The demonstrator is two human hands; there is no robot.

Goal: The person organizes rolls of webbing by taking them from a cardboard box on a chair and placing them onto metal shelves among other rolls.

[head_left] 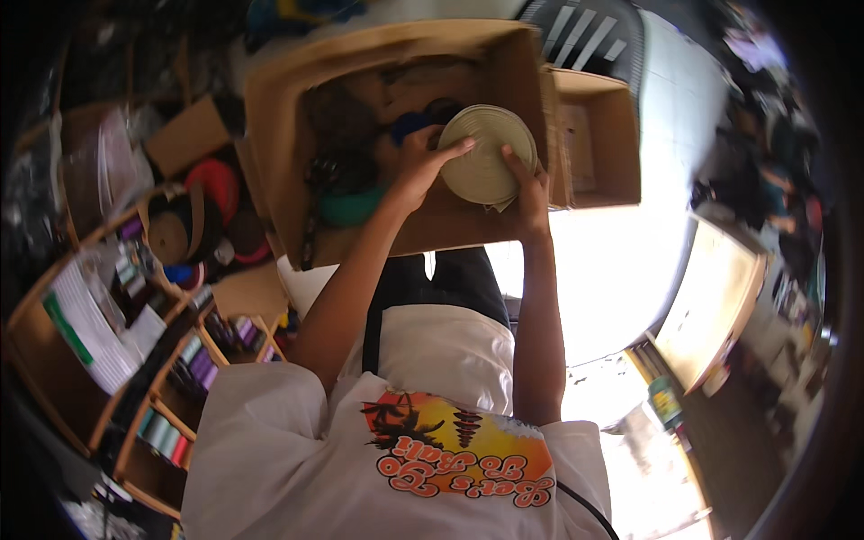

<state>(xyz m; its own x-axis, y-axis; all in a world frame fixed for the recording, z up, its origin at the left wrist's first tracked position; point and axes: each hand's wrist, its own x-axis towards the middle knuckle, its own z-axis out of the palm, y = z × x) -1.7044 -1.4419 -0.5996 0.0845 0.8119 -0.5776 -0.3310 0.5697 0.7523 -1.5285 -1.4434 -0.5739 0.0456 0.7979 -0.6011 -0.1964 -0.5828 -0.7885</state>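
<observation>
Both my hands hold a round, flat roll of beige tape [486, 148], wound in tight rings, above the right side of a large open cardboard box [270, 117]. My left hand [419, 166] grips its left edge, the thumb lying across the face. On the lower right edge my right hand [531, 191] is closed, its thumb also pressed on the face. A short loose end shows at the roll's bottom. Inside the box lie a green roll [353, 208], a dark blue roll [409, 124] partly hidden by my left hand, and dark things too shadowed to name.
A smaller open cardboard box [612, 148] adjoins the large one at right, near a black slatted chair [589, 40]. At left, a wooden compartment rack [166, 391] holds thread spools, beside red rolls [214, 189]. A wooden box [711, 297] stands at right.
</observation>
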